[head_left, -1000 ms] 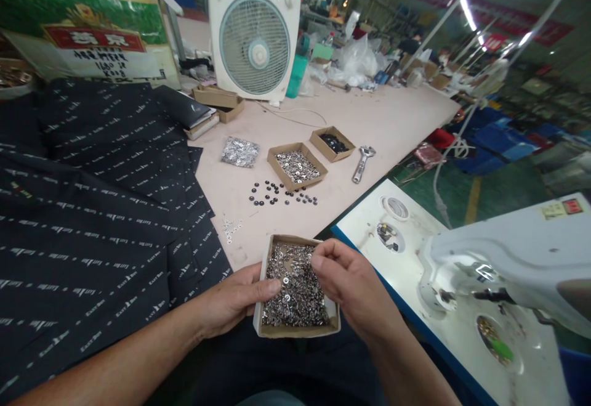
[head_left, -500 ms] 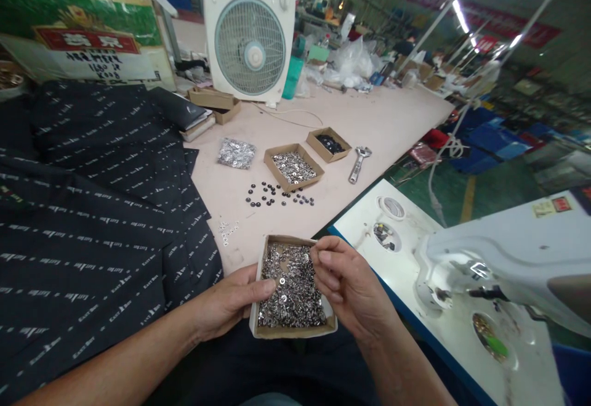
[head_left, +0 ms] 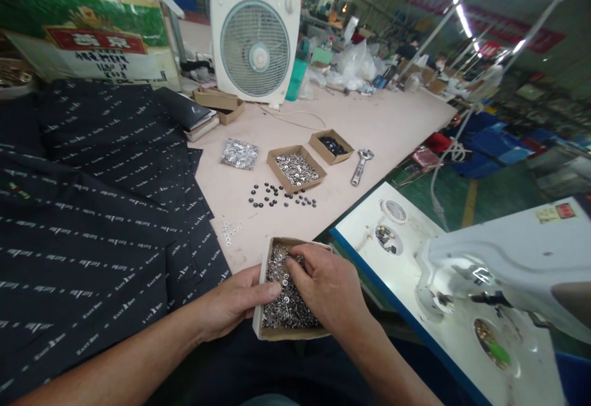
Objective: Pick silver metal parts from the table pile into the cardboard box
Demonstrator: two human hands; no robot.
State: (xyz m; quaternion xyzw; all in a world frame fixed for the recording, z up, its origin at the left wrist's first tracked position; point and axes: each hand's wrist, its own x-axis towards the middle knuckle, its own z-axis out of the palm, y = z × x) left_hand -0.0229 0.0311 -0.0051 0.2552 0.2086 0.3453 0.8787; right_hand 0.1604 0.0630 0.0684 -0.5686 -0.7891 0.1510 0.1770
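Note:
A cardboard box (head_left: 293, 334) full of small metal snap parts (head_left: 282, 310) is held near my lap, past the table's front edge. My left hand (head_left: 244, 298) grips its left side, with the thumb over the rim. My right hand (head_left: 323, 280) reaches into the box from the right, its fingertips bent together down on the metal parts; whatever lies between them is too small to tell. Beyond the box, on the table (head_left: 231, 199), are scattered black buttons (head_left: 270, 191) and a few small silvery pieces (head_left: 228, 233).
Behind stand a box of metal parts (head_left: 317, 179), a box of black parts (head_left: 340, 158), a plastic bag of parts (head_left: 239, 153), a wrench (head_left: 361, 167) and a fan (head_left: 255, 45). Dark printed fabric (head_left: 106, 209) covers the left; a white machine (head_left: 508, 258) stands at right.
My right hand has moved left from the box's right rim to over the metal parts, fingertips now down among them. My left hand keeps its hold. The view has shifted slightly.

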